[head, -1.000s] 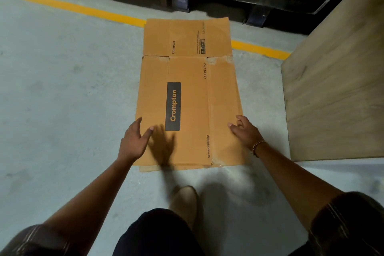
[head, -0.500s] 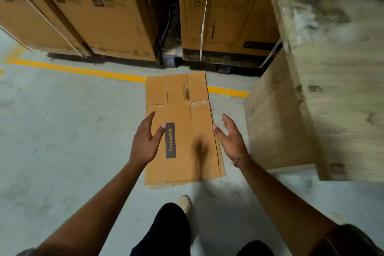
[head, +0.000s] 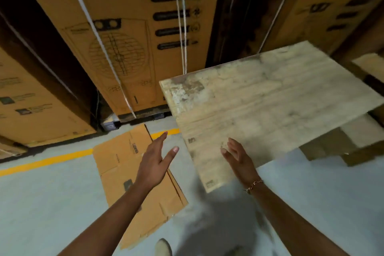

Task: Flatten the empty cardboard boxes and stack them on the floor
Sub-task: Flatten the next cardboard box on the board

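A flattened brown cardboard box [head: 118, 158] lies on the grey floor, partly covered by my left arm. My left hand [head: 154, 162] hovers above it, fingers spread, holding nothing. My right hand [head: 239, 158] is raised in front of the near corner of a wooden table top [head: 270, 102], palm turned inward, fingers apart and empty. A chain bracelet sits on the right wrist. Neither hand touches the cardboard.
Tall strapped cartons [head: 124, 37] stand along the back behind a yellow floor line [head: 45, 161]. More cartons stand at the left [head: 31, 110] and far right. A second wooden surface [head: 372, 64] shows at the right edge. My shoe [head: 164, 247] is at the bottom.
Both hands have lifted off the flattened box and risen. The view has tilted up and turned right, so the table top and the tall cartons fill more of the frame.
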Demonstrator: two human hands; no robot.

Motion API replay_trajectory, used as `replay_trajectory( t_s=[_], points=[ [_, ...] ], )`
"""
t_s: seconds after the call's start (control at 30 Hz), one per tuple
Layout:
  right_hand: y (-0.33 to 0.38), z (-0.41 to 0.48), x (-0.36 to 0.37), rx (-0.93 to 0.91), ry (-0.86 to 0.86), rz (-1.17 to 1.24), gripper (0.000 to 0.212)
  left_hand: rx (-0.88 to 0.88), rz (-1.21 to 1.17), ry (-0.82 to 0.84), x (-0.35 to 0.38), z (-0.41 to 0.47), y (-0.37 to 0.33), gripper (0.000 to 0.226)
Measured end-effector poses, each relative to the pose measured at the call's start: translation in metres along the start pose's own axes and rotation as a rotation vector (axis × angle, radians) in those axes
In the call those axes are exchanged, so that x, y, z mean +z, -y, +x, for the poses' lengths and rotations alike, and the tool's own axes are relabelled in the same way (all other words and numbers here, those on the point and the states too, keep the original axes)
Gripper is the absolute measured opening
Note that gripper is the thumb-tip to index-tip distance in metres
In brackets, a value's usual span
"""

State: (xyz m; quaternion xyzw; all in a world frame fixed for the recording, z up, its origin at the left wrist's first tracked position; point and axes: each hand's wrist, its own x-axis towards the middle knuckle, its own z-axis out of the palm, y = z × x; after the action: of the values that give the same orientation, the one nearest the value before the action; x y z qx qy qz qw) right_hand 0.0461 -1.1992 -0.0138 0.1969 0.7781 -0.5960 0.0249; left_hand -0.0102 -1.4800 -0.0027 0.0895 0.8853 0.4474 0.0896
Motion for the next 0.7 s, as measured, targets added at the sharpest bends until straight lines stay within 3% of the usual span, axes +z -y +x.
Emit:
replay_trajectory(
  t_s=[0.27, 0.4, 0.5, 0.7],
  points=[
    [-0.024, -0.019, -0.228, 0.064, -0.201, 0.044, 0.051, 0.205, 0.082, 0.154, 0.151, 0.081, -0.158, 0.080],
    [-0.047, -0.032, -0.340, 0.096, -0.283, 0.030, 0.078, 0.249, 0.055, 0.208, 0.249, 0.093, -0.238, 0.072],
    [-0.063, -0.034, -0.415, 0.126, -0.337, 0.016, 0.055, 0.250, 0.009, 0.274, 0.317, 0.100, -0.293, 0.071],
    [-0.095, -0.024, -0.524, 0.179, -0.433, 0.006, 0.064, 0.319, 0.018, 0.406, 0.424, 0.123, -0.371, 0.084]
  ],
)
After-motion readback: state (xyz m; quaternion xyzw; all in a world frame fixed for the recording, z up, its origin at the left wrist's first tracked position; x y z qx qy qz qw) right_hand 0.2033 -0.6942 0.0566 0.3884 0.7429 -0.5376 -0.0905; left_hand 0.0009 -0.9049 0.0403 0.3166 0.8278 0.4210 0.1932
